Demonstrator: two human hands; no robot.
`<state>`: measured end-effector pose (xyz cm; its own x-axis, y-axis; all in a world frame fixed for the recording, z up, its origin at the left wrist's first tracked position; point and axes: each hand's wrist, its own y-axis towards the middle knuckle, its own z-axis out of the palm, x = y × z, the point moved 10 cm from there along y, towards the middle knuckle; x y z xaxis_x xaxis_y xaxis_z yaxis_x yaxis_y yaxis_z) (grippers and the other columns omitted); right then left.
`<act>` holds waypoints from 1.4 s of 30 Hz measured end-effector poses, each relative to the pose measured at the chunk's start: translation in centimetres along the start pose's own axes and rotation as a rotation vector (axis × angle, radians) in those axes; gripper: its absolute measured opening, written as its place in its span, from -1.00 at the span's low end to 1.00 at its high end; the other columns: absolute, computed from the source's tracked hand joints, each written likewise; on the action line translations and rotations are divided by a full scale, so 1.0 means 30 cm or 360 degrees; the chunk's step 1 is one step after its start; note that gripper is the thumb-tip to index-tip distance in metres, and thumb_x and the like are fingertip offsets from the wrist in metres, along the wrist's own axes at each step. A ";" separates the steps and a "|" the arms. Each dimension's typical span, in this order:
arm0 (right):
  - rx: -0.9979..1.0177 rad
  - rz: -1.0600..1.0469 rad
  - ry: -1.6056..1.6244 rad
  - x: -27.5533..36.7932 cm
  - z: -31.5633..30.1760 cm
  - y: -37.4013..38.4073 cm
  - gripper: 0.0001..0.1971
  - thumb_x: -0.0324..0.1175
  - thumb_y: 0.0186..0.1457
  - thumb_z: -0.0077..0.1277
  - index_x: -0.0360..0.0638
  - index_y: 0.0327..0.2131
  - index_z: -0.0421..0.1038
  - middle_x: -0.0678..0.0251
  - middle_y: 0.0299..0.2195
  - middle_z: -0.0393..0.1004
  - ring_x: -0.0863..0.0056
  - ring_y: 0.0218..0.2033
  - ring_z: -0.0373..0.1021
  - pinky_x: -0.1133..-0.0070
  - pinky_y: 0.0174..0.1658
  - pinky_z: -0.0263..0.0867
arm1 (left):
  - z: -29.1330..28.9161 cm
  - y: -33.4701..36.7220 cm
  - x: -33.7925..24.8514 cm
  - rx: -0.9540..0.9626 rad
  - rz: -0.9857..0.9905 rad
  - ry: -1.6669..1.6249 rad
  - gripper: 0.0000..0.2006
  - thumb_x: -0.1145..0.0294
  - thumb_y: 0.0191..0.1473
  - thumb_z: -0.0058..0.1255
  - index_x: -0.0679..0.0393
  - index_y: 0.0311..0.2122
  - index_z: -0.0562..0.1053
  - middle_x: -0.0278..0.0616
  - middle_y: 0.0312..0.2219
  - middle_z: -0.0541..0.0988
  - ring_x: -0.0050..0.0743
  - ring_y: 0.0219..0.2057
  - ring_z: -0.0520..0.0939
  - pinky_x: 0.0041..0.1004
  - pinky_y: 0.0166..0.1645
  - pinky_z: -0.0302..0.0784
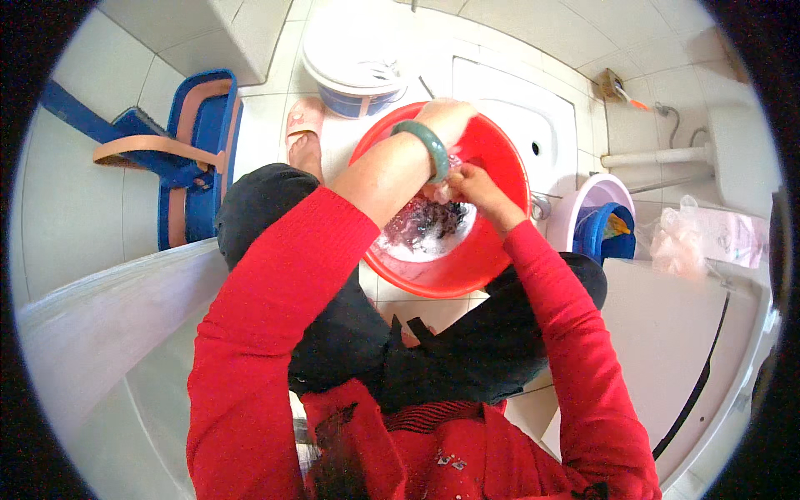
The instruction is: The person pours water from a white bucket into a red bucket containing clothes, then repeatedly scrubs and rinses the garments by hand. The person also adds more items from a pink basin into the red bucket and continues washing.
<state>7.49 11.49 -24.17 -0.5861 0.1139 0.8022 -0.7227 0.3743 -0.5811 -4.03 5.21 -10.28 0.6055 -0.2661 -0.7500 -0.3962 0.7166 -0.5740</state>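
Note:
A wide red basin (492,250) stands on the floor between my knees, with sudsy water (417,243) in it. Dark wet cloth (435,218) lies in the suds. My left hand (450,119) reaches over the basin and bends down at the wrist, so its fingers are hidden; a green bangle (432,150) circles that wrist. Close against it, my right hand (472,185) is closed around a bunched piece of wet cloth, pinkish where it shows between the hands. How far this piece joins the dark cloth cannot be made out.
A lidded white-and-blue bucket (358,100) stands beyond the basin, beside a white shower tray (517,108). Blue-and-peach mop bucket (200,158) is at left. Right of me are a pink tub (575,208) with a blue bucket (607,233) and a white cabinet top (667,333).

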 end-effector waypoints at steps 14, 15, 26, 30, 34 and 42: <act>-0.0584 -0.0826 -0.0674 0.410 0.004 -0.326 -0.67 -0.07 0.05 -0.13 -0.18 -0.41 0.33 0.02 -0.40 0.44 0.08 -0.42 0.40 0.26 -0.33 0.28 | 0.173 0.108 0.397 0.0583 -0.0183 -0.1163 -0.78 0.25 0.12 -0.22 0.15 -0.28 0.41 -0.15 -0.34 0.52 -0.25 -0.27 0.52 -0.27 -0.09 0.42; -0.0811 -0.0738 -0.0894 0.390 -0.053 -0.322 -0.65 -0.05 0.07 -0.18 -0.18 -0.39 0.34 -0.01 -0.42 0.44 0.06 -0.39 0.39 0.26 -0.33 0.28 | 0.265 0.035 0.351 0.1190 -0.0104 -0.1304 -0.76 0.29 0.14 -0.27 0.16 -0.18 0.37 -0.14 -0.24 0.49 -0.27 -0.18 0.49 -0.29 -0.01 0.37; -0.0813 -0.0728 -0.1742 0.364 0.033 -0.309 -0.67 -0.20 -0.03 -0.17 -0.34 -0.37 0.37 0.04 -0.61 0.45 0.13 -0.54 0.46 0.29 -0.59 0.35 | 0.171 0.082 0.458 0.0339 -0.0272 -0.1224 -0.48 -0.02 0.18 -0.50 0.20 0.00 0.25 -0.08 -0.04 0.39 -0.17 0.02 0.35 -0.21 0.17 0.11; -0.0867 -0.0563 -0.1507 0.337 -0.037 -0.284 -0.72 -0.14 0.02 -0.16 -0.18 -0.48 0.34 0.12 -0.53 0.43 0.09 -0.57 0.39 0.24 -0.57 0.31 | 0.207 0.077 0.475 0.0451 -0.0320 -0.1271 -0.48 -0.01 0.19 -0.54 0.21 -0.01 0.28 -0.08 -0.08 0.42 -0.20 -0.01 0.38 -0.25 0.16 0.13; -0.1201 -0.0932 -0.1927 0.341 0.052 -0.363 -0.74 -0.16 0.05 -0.20 -0.14 -0.46 0.35 0.10 -0.55 0.44 0.14 -0.62 0.39 0.27 -0.61 0.29 | 0.147 0.093 0.486 0.0212 -0.0347 -0.1196 -0.38 -0.15 0.14 -0.48 0.22 0.05 0.22 -0.06 -0.01 0.36 -0.19 0.07 0.31 -0.18 0.20 0.08; -0.0786 -0.0629 -0.1169 0.276 -0.219 -0.210 -0.50 0.04 0.14 -0.36 -0.19 -0.50 0.41 0.03 -0.44 0.47 0.21 -0.41 0.45 0.29 -0.37 0.31 | 0.251 0.014 0.430 0.0617 -0.0326 -0.0706 -0.68 0.25 0.17 -0.25 0.13 -0.01 0.27 -0.16 -0.07 0.42 -0.32 -0.07 0.46 -0.32 0.04 0.34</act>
<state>9.60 16.10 -12.97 -0.5380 -0.6435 0.5445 -0.7794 0.6258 -0.0306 8.79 6.93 -17.73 0.9046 -0.1896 -0.3817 -0.0125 0.8834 -0.4684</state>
